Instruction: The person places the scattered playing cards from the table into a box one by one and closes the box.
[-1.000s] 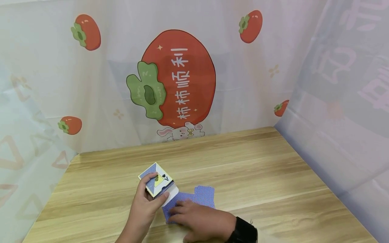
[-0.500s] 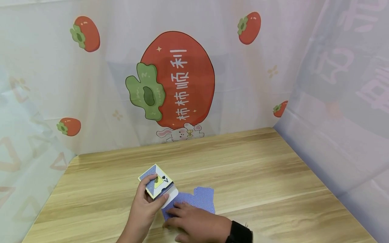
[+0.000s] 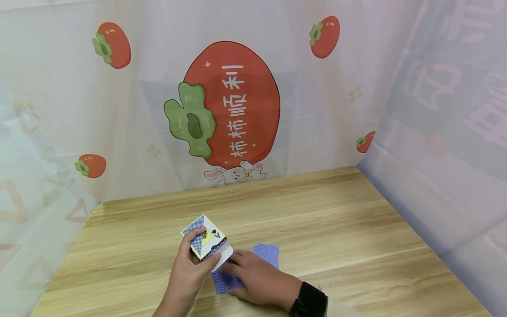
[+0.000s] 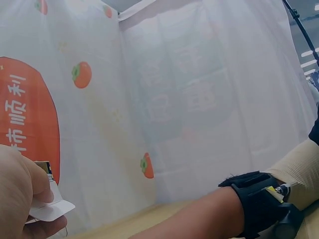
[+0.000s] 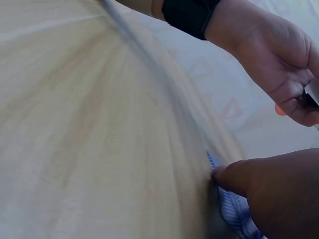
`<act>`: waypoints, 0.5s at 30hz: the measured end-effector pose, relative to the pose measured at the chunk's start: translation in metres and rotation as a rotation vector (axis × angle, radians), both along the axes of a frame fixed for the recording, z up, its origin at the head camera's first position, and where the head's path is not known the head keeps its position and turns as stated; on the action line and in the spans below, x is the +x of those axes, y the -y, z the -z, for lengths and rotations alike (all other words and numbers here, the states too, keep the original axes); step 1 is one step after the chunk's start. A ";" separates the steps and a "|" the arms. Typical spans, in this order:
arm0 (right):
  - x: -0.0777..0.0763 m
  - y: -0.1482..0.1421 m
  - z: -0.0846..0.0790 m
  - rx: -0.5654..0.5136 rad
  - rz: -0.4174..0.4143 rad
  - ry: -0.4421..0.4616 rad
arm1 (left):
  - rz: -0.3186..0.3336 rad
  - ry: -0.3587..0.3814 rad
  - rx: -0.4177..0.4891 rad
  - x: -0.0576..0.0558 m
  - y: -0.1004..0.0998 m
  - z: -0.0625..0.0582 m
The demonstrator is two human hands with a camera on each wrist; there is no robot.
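My left hand (image 3: 188,268) holds a playing-card box (image 3: 203,235) tilted above the table, fingers over its ace-of-spades face and thumb by the white open flap (image 3: 225,257). The left wrist view shows the flap (image 4: 52,206) beyond the fingers. Below and to the right, blue-backed playing cards (image 3: 227,281) lie face down on the table. My right hand (image 3: 257,275) rests on them, fingers spread over the backs, thumb near their front edge. More blue-backed cards (image 3: 267,254) show past its knuckles. In the right wrist view the thumb touches the edge of the cards (image 5: 232,206).
The wood-grain table (image 3: 336,229) extends to both sides. A white curtain (image 3: 297,110) printed with persimmons hangs behind it, with further curtains on the left and right. A black band (image 3: 310,301) is on the right wrist.
My right hand has shifted over the cards, its fingertips now farther from me, toward the flap, and more of the near cards showing. My left hand and the box stay almost still.
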State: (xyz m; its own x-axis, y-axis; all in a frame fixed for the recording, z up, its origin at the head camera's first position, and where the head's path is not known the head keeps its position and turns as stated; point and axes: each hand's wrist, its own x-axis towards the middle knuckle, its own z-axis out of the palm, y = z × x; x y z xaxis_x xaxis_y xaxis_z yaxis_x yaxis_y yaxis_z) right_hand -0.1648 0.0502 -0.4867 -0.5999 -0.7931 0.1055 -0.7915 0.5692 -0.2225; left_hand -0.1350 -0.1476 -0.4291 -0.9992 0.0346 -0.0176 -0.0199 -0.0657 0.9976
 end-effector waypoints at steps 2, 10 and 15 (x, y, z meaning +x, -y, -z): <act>-0.003 0.000 -0.003 0.018 0.029 0.017 | 0.001 -0.003 0.002 0.000 0.000 0.000; -0.017 0.004 -0.016 0.079 0.144 0.130 | -0.006 -0.005 0.001 0.001 0.000 -0.001; -0.020 0.011 -0.022 0.095 0.157 0.101 | -0.013 0.001 -0.007 0.000 0.001 -0.003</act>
State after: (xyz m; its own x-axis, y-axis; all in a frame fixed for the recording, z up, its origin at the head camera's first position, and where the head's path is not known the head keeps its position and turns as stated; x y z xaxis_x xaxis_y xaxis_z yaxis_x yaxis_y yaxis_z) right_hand -0.1846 0.0393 -0.4644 -0.7208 -0.6924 -0.0325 -0.6678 0.7062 -0.2354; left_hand -0.1348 -0.1486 -0.4266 -0.9996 0.0215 -0.0185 -0.0197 -0.0594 0.9980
